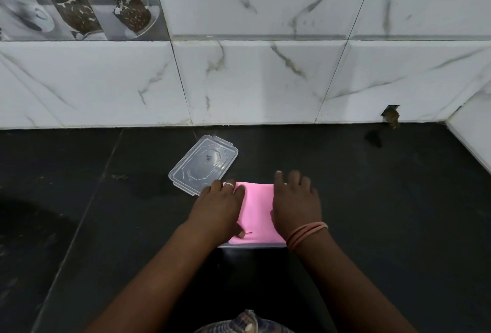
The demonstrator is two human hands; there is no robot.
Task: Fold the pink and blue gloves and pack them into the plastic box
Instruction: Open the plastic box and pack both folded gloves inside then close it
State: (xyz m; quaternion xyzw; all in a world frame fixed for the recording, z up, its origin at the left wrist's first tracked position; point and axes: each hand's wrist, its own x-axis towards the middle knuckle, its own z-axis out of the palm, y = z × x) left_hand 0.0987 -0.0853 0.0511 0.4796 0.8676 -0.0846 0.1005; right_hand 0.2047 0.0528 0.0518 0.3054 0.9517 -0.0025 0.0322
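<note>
On the dark desk (372, 199), I am pressing the pink glove (259, 210) into the plastic box (252, 245); left hand (220, 206) and right hand (296, 206) spread flat, ideally pushing evenly.

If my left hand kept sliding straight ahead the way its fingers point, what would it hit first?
Probably the lid. The left hand lies on the pink glove, fingertips already at the lid's near corner. Behind the lid comes bare counter, then the wall.
</note>
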